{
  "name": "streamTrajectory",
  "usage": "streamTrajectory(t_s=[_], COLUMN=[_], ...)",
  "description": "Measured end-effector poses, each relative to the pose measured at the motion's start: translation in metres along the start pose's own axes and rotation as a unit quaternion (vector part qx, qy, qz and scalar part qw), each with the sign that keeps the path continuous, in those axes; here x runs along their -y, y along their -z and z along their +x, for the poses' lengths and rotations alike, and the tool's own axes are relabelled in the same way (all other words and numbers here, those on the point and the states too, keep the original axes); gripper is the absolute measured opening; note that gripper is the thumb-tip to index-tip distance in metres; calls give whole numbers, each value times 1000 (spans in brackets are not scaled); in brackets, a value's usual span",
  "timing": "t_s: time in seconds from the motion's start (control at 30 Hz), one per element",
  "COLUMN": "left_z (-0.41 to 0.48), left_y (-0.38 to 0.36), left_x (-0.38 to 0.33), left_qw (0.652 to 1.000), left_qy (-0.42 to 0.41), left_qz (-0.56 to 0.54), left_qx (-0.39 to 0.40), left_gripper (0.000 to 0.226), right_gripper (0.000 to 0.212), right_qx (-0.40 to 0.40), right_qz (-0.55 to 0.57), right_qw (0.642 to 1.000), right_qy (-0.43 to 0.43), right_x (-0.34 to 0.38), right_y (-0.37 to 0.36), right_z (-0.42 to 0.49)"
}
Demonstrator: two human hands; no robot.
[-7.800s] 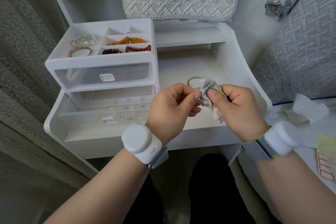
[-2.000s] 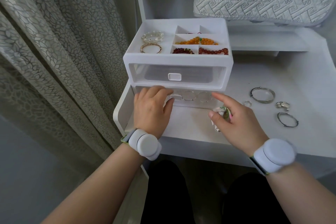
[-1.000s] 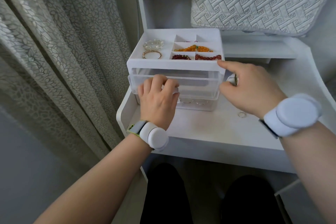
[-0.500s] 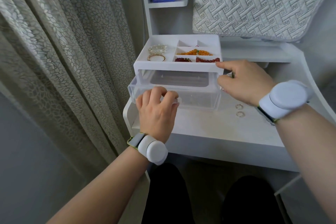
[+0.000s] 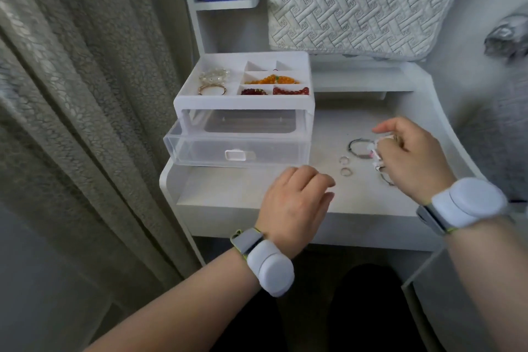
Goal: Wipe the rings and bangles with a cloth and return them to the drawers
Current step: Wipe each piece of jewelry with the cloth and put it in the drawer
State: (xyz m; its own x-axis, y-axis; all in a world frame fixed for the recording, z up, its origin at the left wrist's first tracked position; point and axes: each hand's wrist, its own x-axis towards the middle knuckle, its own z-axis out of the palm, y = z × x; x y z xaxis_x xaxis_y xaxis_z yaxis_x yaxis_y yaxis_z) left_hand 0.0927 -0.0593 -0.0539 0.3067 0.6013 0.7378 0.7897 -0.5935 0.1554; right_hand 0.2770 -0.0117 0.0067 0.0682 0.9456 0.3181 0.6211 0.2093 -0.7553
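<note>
Hovering above a white table (image 5: 257,191), a person's right hand (image 5: 411,160) pinched a bunched cloth (image 5: 375,151) between thumb and curled fingers. Its forefinger was stretched out, and it sat just beside a thin bangle (image 5: 357,148) lying flat on the tabletop. The left hand (image 5: 294,203) hung near the table's front edge, fingers loosely curled and holding nothing.

Two rings (image 5: 344,159) lay close together between the hands, near the bangle and apart from the drawer (image 5: 237,148). That drawer stood pulled out of a white box (image 5: 243,103) and appeared empty.

The metal pieces looked light, stiff and smooth, and likely to slide or roll on the hard surface. Each ring seemed best nipped across its band by thumb and fingertip. The bangle could probably be lifted by its rim, through the soft cloth.

By count, the table held two rings and one bangle in full view. A curved sliver (image 5: 386,179) showing under the right hand could not be identified as a second bangle. There was one cloth and one open drawer.

The tray (image 5: 183,97) atop the box held five pieces: a pearl strand (image 5: 214,76), a gold hoop (image 5: 212,90) and three bead strands (image 5: 271,79).
</note>
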Motion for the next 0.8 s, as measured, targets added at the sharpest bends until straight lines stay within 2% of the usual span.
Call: streamTrajectory(t_s=[0.17, 0.33, 0.6, 0.8], left_z=[9, 34, 78, 95], left_y=[-39, -73, -115, -130], left_x=[-19, -29, -40, -38], left_qw=[991, 972, 960, 958], left_qy=[8, 74, 86, 59], left_qz=[-53, -59, -49, -25], left_qx=[121, 214, 262, 280], left_gripper=[28, 33, 32, 20], right_gripper=[22, 17, 20, 19], right_qx=[-62, -107, -102, -101], right_qz=[-45, -52, -77, -69], right_qw=[997, 992, 991, 992], right_qy=[-29, -40, -49, -27], right_x=[-42, -77, -103, -103], right_y=[19, 26, 21, 20], right_z=[-8, -13, -22, -23])
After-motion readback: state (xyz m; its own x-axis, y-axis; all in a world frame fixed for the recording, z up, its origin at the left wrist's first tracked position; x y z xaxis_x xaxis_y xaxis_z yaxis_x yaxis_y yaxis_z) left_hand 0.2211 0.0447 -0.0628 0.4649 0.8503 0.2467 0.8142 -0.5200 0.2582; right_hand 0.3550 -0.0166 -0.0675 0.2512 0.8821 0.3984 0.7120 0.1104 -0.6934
